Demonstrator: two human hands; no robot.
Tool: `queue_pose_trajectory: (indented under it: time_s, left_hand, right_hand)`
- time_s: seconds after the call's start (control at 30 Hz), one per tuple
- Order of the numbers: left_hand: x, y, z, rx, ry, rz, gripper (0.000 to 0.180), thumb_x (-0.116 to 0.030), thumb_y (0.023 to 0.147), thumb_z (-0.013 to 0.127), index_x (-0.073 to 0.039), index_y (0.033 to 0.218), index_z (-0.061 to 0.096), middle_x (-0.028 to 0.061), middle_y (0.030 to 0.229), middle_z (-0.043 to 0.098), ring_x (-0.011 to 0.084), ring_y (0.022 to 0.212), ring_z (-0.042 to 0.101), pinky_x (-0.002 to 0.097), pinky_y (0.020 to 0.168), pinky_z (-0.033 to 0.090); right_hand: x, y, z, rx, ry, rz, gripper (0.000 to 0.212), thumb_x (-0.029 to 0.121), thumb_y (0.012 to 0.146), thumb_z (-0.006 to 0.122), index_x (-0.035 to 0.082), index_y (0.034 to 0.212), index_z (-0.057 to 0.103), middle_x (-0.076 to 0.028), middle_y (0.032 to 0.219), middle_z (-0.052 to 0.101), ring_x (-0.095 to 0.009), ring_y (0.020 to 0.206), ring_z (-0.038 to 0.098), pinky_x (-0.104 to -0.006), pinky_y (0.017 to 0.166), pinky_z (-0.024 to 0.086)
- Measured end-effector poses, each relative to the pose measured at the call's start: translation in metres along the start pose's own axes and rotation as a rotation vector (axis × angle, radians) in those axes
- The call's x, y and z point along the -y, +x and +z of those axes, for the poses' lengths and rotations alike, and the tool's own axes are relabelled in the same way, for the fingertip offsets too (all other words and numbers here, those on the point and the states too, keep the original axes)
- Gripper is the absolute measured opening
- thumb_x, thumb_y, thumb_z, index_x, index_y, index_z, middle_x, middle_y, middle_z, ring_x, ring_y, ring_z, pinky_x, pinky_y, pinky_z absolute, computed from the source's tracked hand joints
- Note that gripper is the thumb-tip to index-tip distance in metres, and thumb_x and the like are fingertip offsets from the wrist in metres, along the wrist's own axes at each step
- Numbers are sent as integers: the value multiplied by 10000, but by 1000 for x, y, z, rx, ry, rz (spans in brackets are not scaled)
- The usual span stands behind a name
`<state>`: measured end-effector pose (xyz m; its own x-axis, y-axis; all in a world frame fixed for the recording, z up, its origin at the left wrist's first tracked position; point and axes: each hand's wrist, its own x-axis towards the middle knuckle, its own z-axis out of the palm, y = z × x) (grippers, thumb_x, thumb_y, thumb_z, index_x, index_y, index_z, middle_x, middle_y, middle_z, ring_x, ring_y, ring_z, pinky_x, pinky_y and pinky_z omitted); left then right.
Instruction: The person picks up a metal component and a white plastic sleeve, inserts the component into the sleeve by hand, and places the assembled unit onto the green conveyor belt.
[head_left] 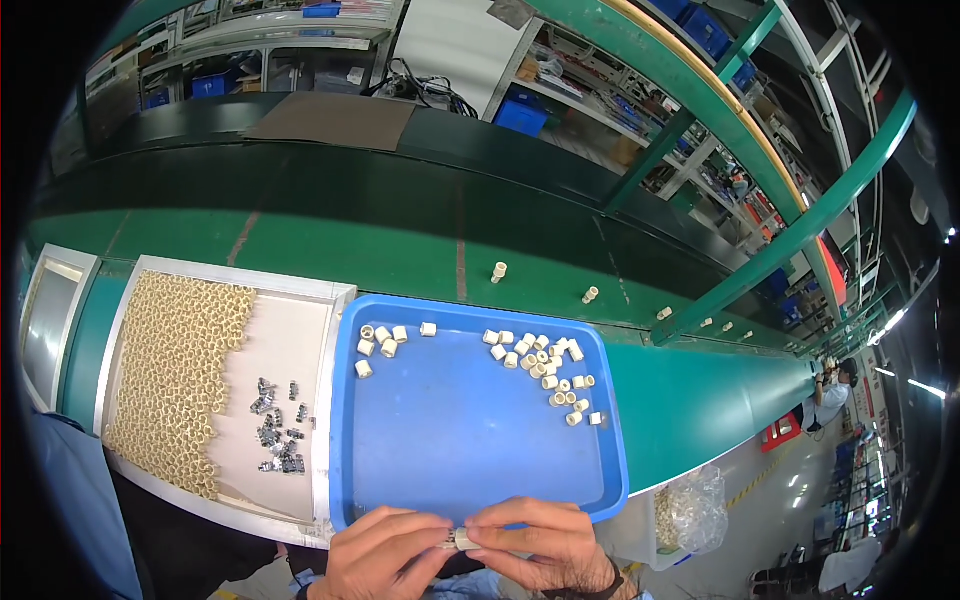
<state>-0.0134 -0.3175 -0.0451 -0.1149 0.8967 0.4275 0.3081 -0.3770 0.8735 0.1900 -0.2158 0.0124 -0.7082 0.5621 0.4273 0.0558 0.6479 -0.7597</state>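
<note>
Left hand (pixel 390 556) and right hand (pixel 535 545) pinch 1 small cream plastic-looking cylinder (pixel 466 540) at 6 o'clock of the blue rectangular plastic tray (pixel 470 425); light, even pressure should keep it aligned.

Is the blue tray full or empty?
Neither: the blue tray holds scattered cream caps, but much of its bottom is bare.

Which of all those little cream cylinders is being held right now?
The cream cylinder between the fingertips of the left hand and right hand; the others visible sit away from both hands.
</note>
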Motion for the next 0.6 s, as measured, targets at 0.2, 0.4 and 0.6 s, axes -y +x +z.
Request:
queue_pose_trajectory:
  time_s: [0.2, 0.4, 0.6]
  left_hand:
    - [-21, 16, -4, 44, 133, -31, 279, 28, 806, 870, 18, 1059, 753, 160, 1094, 781, 305, 978, 763, 379, 854, 620]
    - [12, 16, 9, -27, 147, -220, 237, 35, 812, 841, 28, 1038, 769, 151, 1100, 767, 279, 985, 760, 371, 868, 611]
    - [40, 55, -1, 51, 37, -248, 174, 17, 864, 793, 0, 1031, 749, 116, 1052, 708, 213, 944, 689, 323, 773, 550]
  right_hand:
    - [-3, 1, 8, -12, -79, -22, 277, -10, 827, 873, 3, 1095, 801, -112, 1094, 766, -241, 886, 776, -346, 754, 640]
    - [-34, 3, 28, -46, -204, -89, 324, 28, 855, 860, 30, 1168, 777, -90, 1064, 765, -239, 874, 765, -338, 762, 629]
    - [-54, 10, 6, 19, -294, 138, 487, 192, 905, 836, 53, 1343, 676, -114, 1264, 690, -312, 940, 721, -397, 826, 602]
